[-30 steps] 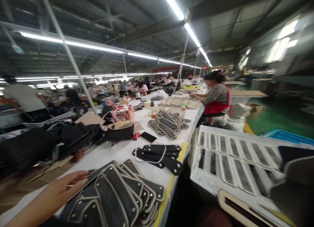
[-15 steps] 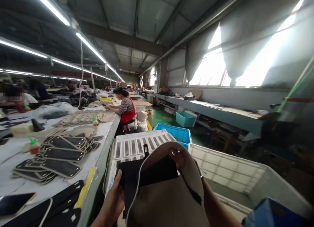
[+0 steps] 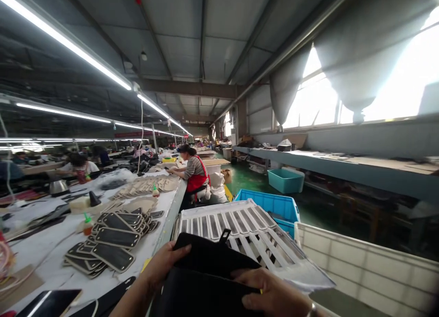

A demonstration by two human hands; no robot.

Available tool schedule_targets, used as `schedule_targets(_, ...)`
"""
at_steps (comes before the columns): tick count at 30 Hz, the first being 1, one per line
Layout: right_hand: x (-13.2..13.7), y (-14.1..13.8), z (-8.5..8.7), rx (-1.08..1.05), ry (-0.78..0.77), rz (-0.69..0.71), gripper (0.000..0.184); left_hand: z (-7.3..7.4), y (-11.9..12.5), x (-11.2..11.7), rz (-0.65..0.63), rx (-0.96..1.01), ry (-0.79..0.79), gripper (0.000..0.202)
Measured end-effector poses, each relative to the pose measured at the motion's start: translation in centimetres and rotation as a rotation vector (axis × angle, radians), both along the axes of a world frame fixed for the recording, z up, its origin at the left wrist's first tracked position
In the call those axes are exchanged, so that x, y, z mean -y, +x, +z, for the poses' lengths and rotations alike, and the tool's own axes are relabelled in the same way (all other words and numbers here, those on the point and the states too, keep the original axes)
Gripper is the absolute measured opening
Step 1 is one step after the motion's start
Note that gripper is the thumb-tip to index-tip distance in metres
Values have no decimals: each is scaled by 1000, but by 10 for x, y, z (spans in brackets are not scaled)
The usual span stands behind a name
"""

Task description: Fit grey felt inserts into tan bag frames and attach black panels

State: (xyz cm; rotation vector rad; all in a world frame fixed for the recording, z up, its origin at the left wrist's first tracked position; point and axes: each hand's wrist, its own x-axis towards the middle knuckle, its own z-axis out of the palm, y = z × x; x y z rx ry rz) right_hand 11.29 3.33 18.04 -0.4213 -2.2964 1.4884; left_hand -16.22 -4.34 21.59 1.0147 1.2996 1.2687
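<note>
Both hands hold a black bag [image 3: 206, 287] low in the middle of the view, with a flap and a small black loop tab [image 3: 224, 236] standing up from its far edge. My left hand [image 3: 168, 260] is closed on its upper left corner, thumb lying over the top. On the right, my right hand [image 3: 265, 287] grips the bag's edge, fingers tucked partly inside a gap between two black layers. A metal band shows at the right wrist. The bag's lower part runs out of the picture. Just beyond it lies a white rack [image 3: 236, 219] bearing rows of dark strips.
Left is a white-covered table [image 3: 30, 244] with a pile of dark, pale-edged panels [image 3: 116, 237], an orange glue bottle [image 3: 88, 224] and a tablet [image 3: 50, 303]. Blue [image 3: 267, 203] and white [image 3: 363, 257] crates stand at right. A person in a red apron [image 3: 197, 182] sits ahead.
The bag's beige inner side, raised toward me before, is out of sight and black faces show. My right hand has come down to the bag's near edge. The view has turned left.
</note>
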Motion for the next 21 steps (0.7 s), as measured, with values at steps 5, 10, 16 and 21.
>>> schedule_targets(5, -4, -7, 12, 163, 199, -102, 31, 49, 13, -6, 152, -732, 174, 43)
schedule_targets(10, 6, -29, 64, -32, 172, 96, 52, 89, 52, -9, 212, -1403, 354, 36)
schedule_targets(16, 9, -72, 86, -122, -301, 152, 50, 105, 86, -28, 47, -1457, 168, 37)
schedule_targets(21, 13, -91, 81, -109, -140, -26, 17, 119, 63, -39, -204, -1295, 75, 48)
